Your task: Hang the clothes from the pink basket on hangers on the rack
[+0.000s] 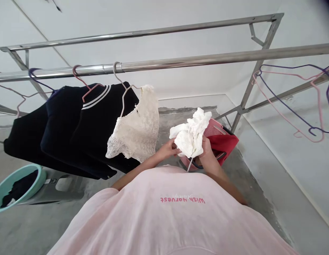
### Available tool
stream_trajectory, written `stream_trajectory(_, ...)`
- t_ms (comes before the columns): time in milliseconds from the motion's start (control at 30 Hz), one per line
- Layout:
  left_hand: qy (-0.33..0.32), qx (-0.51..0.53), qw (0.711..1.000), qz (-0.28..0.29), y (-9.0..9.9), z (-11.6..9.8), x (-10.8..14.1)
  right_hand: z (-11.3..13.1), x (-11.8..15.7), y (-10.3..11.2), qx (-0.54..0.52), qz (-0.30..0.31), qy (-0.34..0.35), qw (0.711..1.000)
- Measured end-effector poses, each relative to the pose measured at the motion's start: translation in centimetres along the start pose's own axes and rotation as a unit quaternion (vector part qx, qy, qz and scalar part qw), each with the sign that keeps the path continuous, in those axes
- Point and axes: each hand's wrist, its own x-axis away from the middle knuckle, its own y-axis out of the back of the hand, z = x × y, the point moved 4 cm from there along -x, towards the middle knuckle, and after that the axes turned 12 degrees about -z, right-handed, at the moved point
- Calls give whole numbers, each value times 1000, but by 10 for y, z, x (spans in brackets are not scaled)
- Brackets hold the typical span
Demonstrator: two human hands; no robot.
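Note:
A bunched white cloth (190, 136) is held up in front of my chest between both hands. My left hand (168, 148) grips its lower left side, with the fingers partly tucked under it. On the other side, my right hand (206, 148) closes on the cloth's lower right edge, its fingertips mostly hidden behind the fabric. A thin pale rod (190, 165) sticks out below the cloth. Left of my hands, a cream lace top (138, 127) hangs on a beige hanger (123, 92) from the front metal rail.
Dark garments (66, 131) hang further left on the rail (164, 64). A teal basin (42, 177) holding dark cloth stands at the lower left. Behind my right hand is a pink basket (213, 124) with a red cloth (224, 145). Pink and purple hangers (320, 95) hang at right.

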Motion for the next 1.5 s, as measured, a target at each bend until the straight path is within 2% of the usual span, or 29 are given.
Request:
stream_trajectory(67,30,37,999,-9,3,-2,-3,0,-6,-1,-23,4,-23,999)
stream_trajectory(133,34,81,993,-84,15,-8,-6,3,-15,9,-61,-12,-30,998)
stream_trajectory(200,14,153,974,-168,33,-18,-10,8,-24,29,-108,-67,-14,992)
stream_trajectory(267,-15,230,946,-228,49,-29,-14,11,-31,52,-142,-138,15,980)
stream_trajectory(333,-39,280,922,-264,62,-39,-19,13,-33,69,-153,-178,36,971)
stream_trajectory(433,-59,302,906,-292,73,-50,-26,15,-31,79,-171,-201,44,964)
stream_trajectory(533,-68,307,904,-289,78,-59,-33,20,-26,80,-191,-212,37,958)
stream_trajectory(633,-78,320,899,-288,79,-70,-36,30,-22,80,-184,-196,38,962)
stream_trajectory(867,-129,344,889,-272,71,-101,-33,47,-14,75,-159,-135,109,972)
stream_trajectory(967,-120,350,892,-261,66,-108,-31,48,-9,77,-159,-127,119,972)
stream_trajectory(1067,-105,376,884,-258,66,-114,-28,45,-4,84,-148,-143,101,973)
stream_trajectory(1233,-44,359,917,-168,54,-127,-18,41,8,91,-122,-144,90,978)
stream_trajectory(1367,-55,358,919,-155,39,-135,-8,37,19,77,-67,-111,95,987)
stream_trajectory(1500,-33,332,934,-127,22,-135,-9,27,30,44,70,-39,79,994)
